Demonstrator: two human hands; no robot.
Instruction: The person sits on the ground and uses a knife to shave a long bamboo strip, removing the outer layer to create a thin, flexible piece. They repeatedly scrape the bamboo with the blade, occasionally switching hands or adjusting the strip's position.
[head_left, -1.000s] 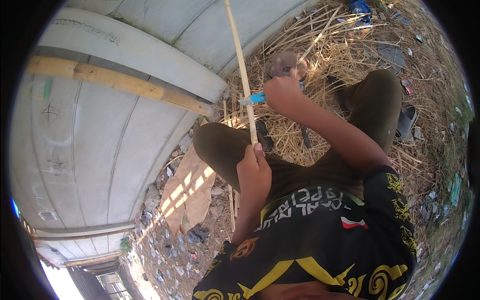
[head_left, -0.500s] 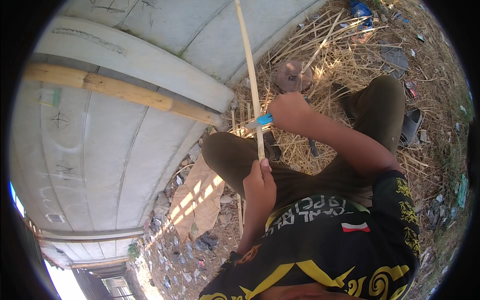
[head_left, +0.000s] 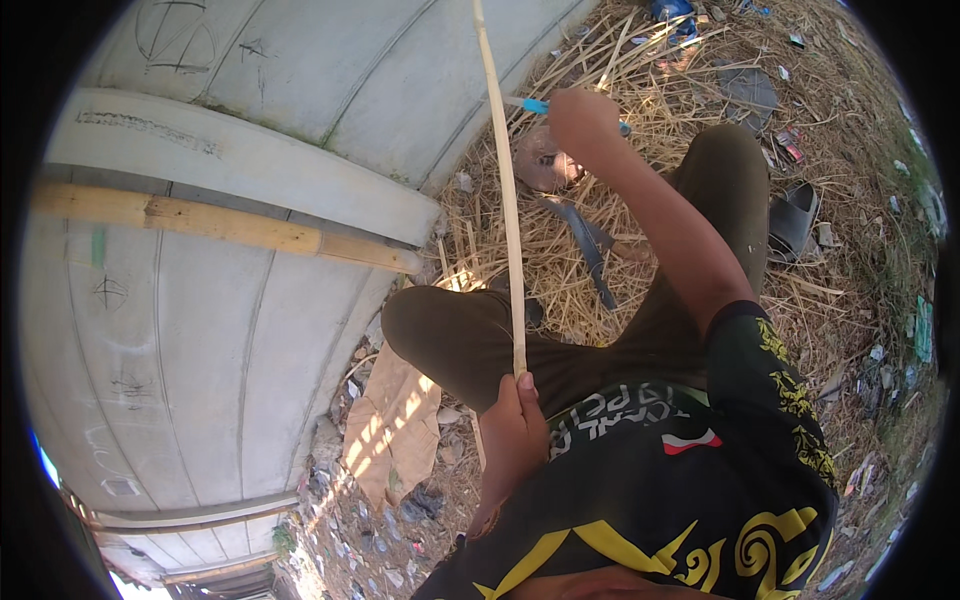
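Observation:
A long, pale bamboo strip (head_left: 508, 215) runs from my lap up past the top of the view, slightly bowed. My left hand (head_left: 515, 425) is closed round its near end, thumb lying along it. Farther up, my right hand (head_left: 584, 122) grips a knife with a blue handle (head_left: 535, 106). Its light blade points left at the strip's side; whether blade and strip touch, I cannot tell. Below the right hand, a dark, flat, bent piece (head_left: 590, 252) lies on the shavings between my legs.
Bamboo strips and shavings (head_left: 640, 75) litter the ground around a round brownish block (head_left: 545, 160). A grey panel wall (head_left: 210, 340) with a bamboo pole (head_left: 230, 228) stands at left. Cardboard (head_left: 392, 425) lies by my left knee, a dark sandal (head_left: 793, 222) at right.
My right hand and the knife have moved up along the strip, away from me. My left hand has come down nearer my body with the strip's end.

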